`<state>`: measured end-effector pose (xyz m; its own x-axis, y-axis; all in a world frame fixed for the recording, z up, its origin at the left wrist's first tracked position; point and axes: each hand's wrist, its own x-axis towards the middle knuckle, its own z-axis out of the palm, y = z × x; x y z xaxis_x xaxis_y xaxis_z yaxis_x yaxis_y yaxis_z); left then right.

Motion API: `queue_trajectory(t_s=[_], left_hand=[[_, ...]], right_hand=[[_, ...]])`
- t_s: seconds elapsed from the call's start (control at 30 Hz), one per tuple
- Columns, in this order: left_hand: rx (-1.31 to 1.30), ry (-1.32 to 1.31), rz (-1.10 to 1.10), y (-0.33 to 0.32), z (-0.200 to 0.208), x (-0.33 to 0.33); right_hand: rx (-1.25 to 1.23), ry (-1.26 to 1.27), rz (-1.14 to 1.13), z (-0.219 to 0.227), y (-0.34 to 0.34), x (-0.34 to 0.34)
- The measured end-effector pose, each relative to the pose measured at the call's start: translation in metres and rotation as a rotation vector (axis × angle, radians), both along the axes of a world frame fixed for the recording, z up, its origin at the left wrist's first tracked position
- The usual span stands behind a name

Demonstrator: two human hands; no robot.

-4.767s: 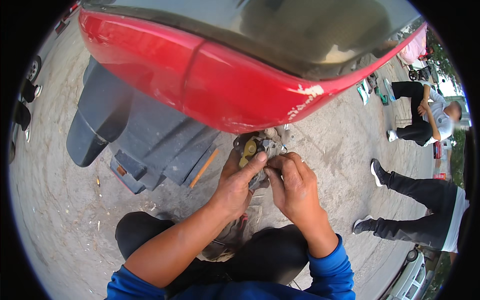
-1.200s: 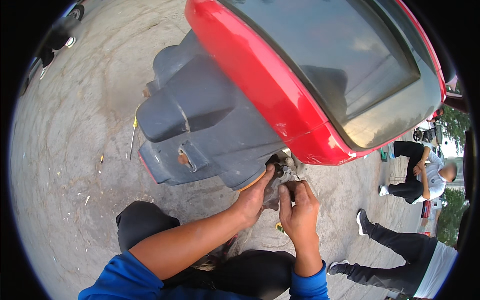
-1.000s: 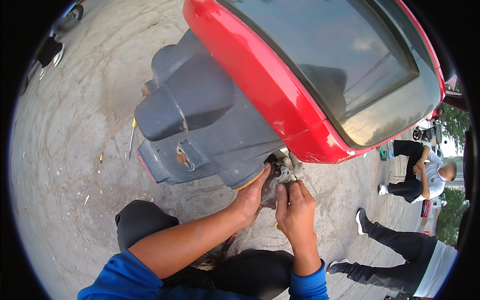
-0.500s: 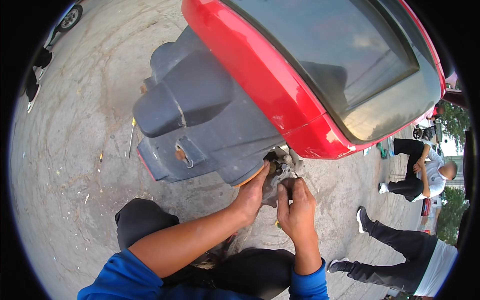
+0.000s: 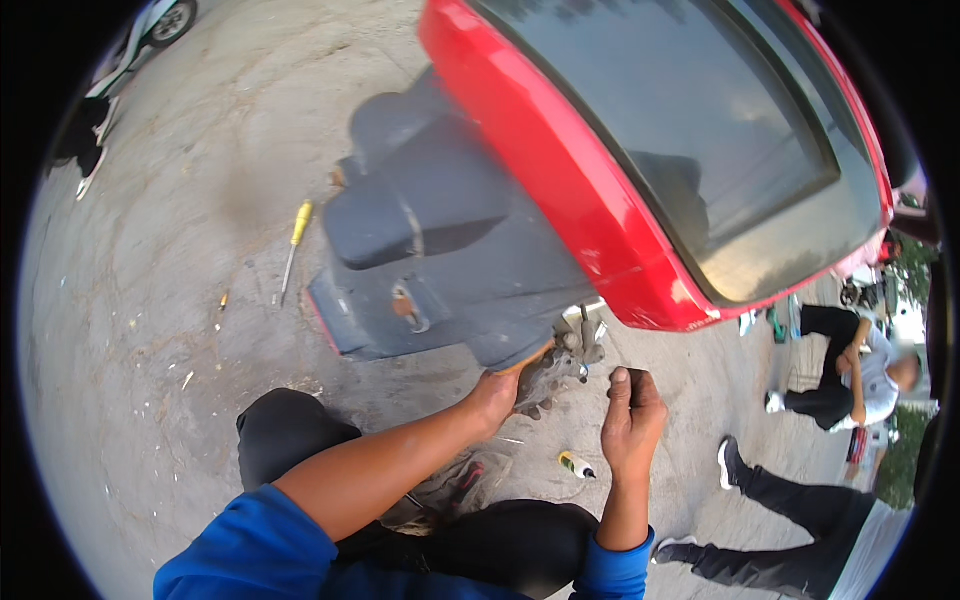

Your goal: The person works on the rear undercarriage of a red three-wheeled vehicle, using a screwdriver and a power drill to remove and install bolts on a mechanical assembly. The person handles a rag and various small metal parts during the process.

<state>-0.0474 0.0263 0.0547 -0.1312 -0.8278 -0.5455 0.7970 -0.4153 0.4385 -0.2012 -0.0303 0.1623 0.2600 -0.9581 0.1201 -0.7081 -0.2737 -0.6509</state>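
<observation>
My left hand (image 5: 492, 402) reaches to the orange-edged lower corner of a dark grey plastic bumper (image 5: 465, 260). Its fingers are mostly hidden there, beside a grey metal disc (image 5: 540, 385) with a notched rim. Metal fittings (image 5: 582, 345) stand just behind the disc. Apart from these parts, to the right, my right hand (image 5: 632, 425) is held up with its fingers curled together and the thumb against them. The fingertips look dark, and whatever they may pinch cannot be made out. The bumper belongs to a red vehicle (image 5: 560, 170) with a dark window.
A yellow-handled screwdriver (image 5: 300, 225) lies on the concrete at left. A small white bottle (image 5: 577, 465) lies below my right hand, and a red-and-black tool (image 5: 467, 482) on a cloth between my knees. A seated person (image 5: 875, 370) and a standing person (image 5: 800, 500) are at right.
My right hand has drawn away from the metal parts, to the right, leaving the notched disc and the bottle in fuller view. My left hand stays at the bumper's corner. The view has shifted slightly.
</observation>
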Motion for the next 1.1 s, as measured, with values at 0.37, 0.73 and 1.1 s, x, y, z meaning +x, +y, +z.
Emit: queue_trajectory(t_s=[0.37, 0.73, 1.1], left_hand=[[0.192, 0.147, 0.23, -0.001, -0.105, 0.005], [0.36, -0.412, -0.655, 0.146, -0.228, 0.256], [0.526, -1.705, -0.494, 0.122, -0.248, 0.414]], right_hand=[[0.367, -0.261, 0.051, -0.092, -0.032, 0.009], [0.55, -0.552, -0.051, -0.188, -0.08, -0.069], [0.394, -0.484, -0.173, -0.141, -0.071, -0.076]])
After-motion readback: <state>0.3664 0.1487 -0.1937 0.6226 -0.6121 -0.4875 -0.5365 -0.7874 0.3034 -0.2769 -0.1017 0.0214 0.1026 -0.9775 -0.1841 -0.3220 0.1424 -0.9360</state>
